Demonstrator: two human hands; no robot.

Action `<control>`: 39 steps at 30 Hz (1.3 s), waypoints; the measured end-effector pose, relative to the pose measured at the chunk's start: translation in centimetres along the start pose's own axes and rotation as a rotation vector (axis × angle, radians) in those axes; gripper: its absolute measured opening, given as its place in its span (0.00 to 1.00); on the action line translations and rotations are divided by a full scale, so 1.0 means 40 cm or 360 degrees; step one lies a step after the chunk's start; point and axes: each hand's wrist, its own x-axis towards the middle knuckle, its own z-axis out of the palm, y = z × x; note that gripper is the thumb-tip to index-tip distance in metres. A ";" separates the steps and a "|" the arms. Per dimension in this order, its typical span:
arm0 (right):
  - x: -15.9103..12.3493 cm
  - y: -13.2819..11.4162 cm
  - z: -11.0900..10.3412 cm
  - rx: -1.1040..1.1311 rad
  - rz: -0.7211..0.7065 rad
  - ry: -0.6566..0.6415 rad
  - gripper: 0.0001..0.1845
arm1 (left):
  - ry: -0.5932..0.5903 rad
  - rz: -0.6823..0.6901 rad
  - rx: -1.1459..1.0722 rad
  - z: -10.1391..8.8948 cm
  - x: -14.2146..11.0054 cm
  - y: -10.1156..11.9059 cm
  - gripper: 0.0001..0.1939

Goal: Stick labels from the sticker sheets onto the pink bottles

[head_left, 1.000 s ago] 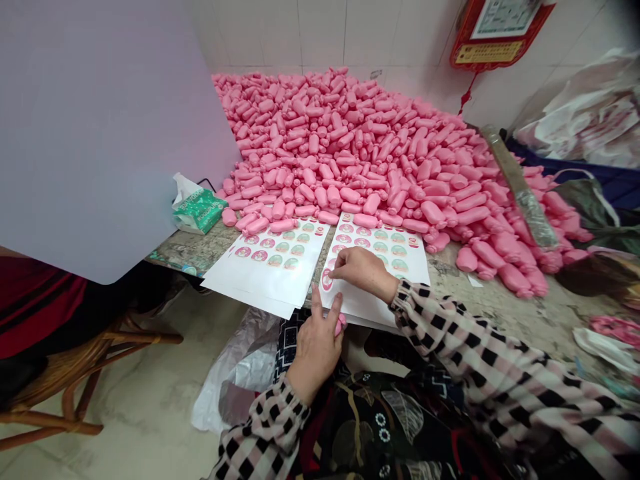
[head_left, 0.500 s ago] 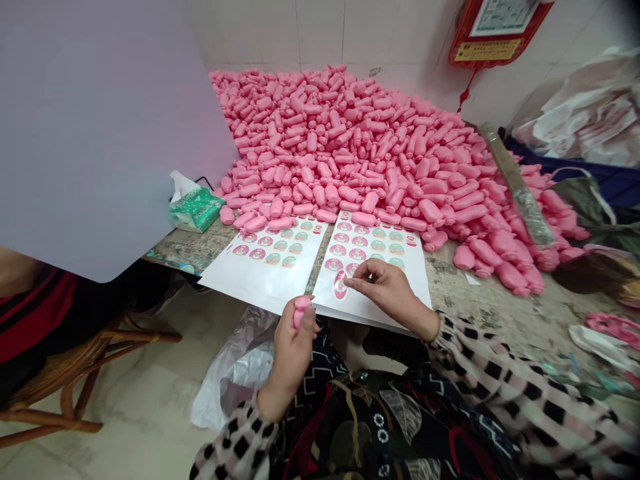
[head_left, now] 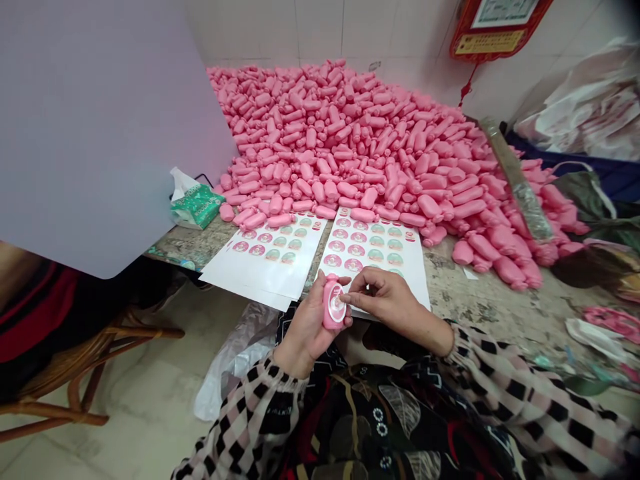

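The left hand [head_left: 305, 327] is hiding part of the pink plastic bottle [head_left: 333, 307], the pale board [head_left: 90, 133] is hiding the worktop's left end, and the view's top edge is cutting off the red wall plaque [head_left: 495, 33].

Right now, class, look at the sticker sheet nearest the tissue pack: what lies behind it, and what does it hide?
Behind the sticker sheet lies a heaped pile of pink plastic bottles. Under it, the worn bench top is covered, so that stretch cannot be seen.
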 end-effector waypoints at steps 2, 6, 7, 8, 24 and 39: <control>0.000 0.002 0.003 -0.0014 0.0016 -0.0022 0.12 | -0.0018 -0.0014 -0.0004 0.000 0.001 -0.001 0.17; 0.001 0.011 0.011 -0.0049 0.0054 -0.0059 0.11 | -0.0024 -0.0011 -0.0031 0.004 0.000 0.002 0.15; 0.001 0.013 0.012 -0.0058 0.0052 -0.0061 0.11 | -0.0024 -0.0006 -0.0045 0.005 0.000 0.002 0.15; 0.000 0.015 0.012 -0.0063 0.0045 -0.0065 0.11 | -0.0030 -0.0004 -0.0058 0.005 0.000 0.002 0.14; -0.005 0.038 0.008 -0.0020 0.0080 -0.0158 0.08 | -0.0024 0.0063 0.0450 0.011 -0.029 -0.002 0.21; -0.029 0.058 -0.010 -0.0268 0.0152 0.0007 0.12 | 0.0094 0.0487 0.0845 0.000 -0.029 -0.013 0.17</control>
